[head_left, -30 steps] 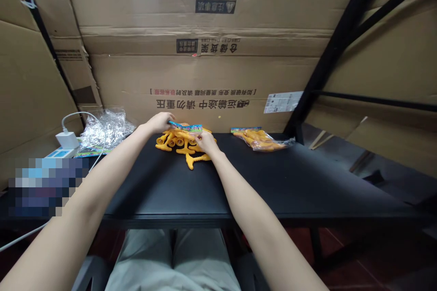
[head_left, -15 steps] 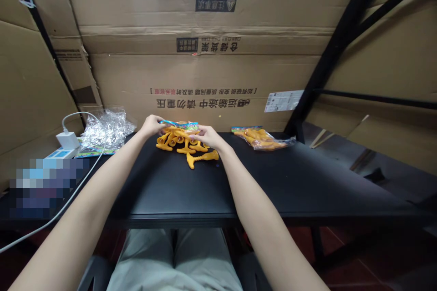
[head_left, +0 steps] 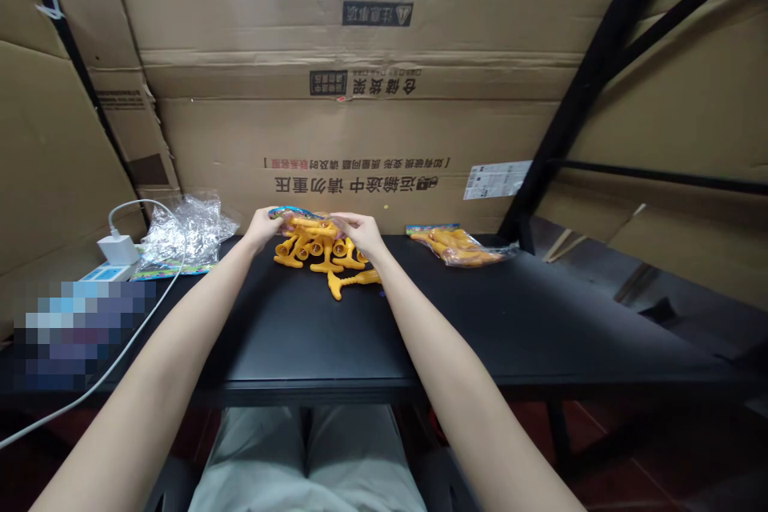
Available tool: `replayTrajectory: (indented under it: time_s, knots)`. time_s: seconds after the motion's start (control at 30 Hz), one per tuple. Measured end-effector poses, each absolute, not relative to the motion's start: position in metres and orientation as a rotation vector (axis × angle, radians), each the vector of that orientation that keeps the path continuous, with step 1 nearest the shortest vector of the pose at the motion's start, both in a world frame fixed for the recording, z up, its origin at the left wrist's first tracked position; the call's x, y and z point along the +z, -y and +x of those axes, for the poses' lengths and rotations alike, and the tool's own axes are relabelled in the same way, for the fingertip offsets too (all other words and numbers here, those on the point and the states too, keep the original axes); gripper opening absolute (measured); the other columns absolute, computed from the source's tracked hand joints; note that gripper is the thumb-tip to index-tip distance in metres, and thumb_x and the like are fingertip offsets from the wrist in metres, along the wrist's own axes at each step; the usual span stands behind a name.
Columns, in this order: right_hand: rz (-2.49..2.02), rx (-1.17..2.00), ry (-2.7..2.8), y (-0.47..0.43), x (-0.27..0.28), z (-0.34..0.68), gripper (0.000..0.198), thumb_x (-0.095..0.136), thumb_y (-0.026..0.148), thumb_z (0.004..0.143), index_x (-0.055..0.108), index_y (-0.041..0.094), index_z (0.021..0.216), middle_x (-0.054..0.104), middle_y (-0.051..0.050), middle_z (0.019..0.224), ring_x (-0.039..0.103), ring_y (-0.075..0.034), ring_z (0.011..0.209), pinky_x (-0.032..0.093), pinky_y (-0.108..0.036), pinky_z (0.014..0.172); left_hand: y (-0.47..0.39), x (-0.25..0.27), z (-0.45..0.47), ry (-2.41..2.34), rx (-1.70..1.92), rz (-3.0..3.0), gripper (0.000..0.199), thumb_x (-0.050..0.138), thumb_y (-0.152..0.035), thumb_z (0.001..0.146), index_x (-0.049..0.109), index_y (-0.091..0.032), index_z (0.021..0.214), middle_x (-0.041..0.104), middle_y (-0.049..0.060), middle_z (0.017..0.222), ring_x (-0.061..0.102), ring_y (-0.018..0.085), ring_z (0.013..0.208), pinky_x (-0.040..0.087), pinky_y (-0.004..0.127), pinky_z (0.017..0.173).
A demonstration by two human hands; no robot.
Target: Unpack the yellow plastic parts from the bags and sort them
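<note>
My left hand [head_left: 262, 229] is closed on the left end of a clear plastic bag with a blue printed header [head_left: 295, 214]. On its other side my right hand [head_left: 361, 235] grips the bag, fingertips partly hidden behind the plastic. Orange-yellow plastic pieces [head_left: 317, 230] show at the bag, between the two hands; whether they lie inside it I cannot tell. Below, on the black table, several pieces of the same kind with T-shaped ends and round cups [head_left: 324, 262] lie in a heap. One loose orange piece [head_left: 337, 283] lies nearer to me, its far end behind my right wrist.
At the right lies a packed bag of orange pieces [head_left: 459, 246]. Crumpled clear bags [head_left: 186, 234] are piled at the left, beside a white charger [head_left: 118, 247] with a cable. Cardboard [head_left: 360, 128] walls the back; a black post [head_left: 570, 112] rises at the right.
The bag's header has bent and shifted left and is less flat than before. Both hands have moved slightly left, and the right hand now covers the loose piece's end.
</note>
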State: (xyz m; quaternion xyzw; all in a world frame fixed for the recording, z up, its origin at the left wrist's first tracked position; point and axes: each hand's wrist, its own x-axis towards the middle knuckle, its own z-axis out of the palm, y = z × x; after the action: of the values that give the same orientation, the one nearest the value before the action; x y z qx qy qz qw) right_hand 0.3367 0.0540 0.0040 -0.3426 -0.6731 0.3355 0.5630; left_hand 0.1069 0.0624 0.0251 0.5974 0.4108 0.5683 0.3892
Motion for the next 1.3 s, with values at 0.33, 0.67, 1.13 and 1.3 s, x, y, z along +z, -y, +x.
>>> replayTrajectory:
  time_s: [0.33, 0.67, 1.13, 1.3]
  knots:
    - [-0.867, 0.827, 1.724, -0.06, -0.02, 0.343, 0.065, 0.077, 0.032, 0.065, 0.058, 0.02, 0.126, 0.057, -0.012, 0.133, 0.068, -0.017, 0.089, 0.054, -0.033, 0.083, -0.058, 0.04, 0.13, -1.081, 1.554, 1.449, 0.02, 0.069, -0.031, 0.072, 0.062, -0.012, 0.071, 0.071, 0.006, 0.07, 0.062, 0.011, 0.054, 0.048, 0.02, 0.051]
    - [-0.932, 0.652, 1.561, -0.064, -0.022, 0.318, 0.042, 0.068, 0.046, 0.074, 0.066, 0.019, 0.106, 0.07, -0.007, 0.102, 0.066, -0.016, 0.069, 0.055, -0.028, 0.063, -0.049, 0.035, 0.13, -1.085, 1.508, 1.394, 0.021, 0.07, -0.031, 0.074, 0.062, -0.011, 0.075, 0.07, 0.004, 0.07, 0.063, 0.011, 0.052, 0.05, 0.021, 0.05]
    - [-0.936, 0.589, 1.647, -0.07, -0.017, 0.324, 0.013, 0.065, 0.022, 0.073, 0.058, 0.02, 0.084, 0.068, -0.002, 0.085, 0.067, -0.017, 0.085, 0.053, -0.03, 0.081, -0.053, 0.04, 0.129, -1.035, 1.559, 1.43, 0.031, 0.076, -0.037, 0.067, 0.065, -0.011, 0.078, 0.072, 0.007, 0.078, 0.067, 0.015, 0.062, 0.054, 0.026, 0.06]
    - [-1.071, 0.385, 1.653, -0.071, -0.006, 0.334, 0.008, 0.053, 0.015, 0.077, 0.055, 0.02, 0.07, 0.064, 0.001, 0.069, 0.066, -0.017, 0.077, 0.052, -0.03, 0.074, -0.059, 0.048, 0.135, -0.963, 1.619, 1.4, 0.033, 0.079, -0.038, 0.063, 0.066, -0.011, 0.078, 0.071, 0.005, 0.075, 0.066, 0.013, 0.061, 0.056, 0.03, 0.069]
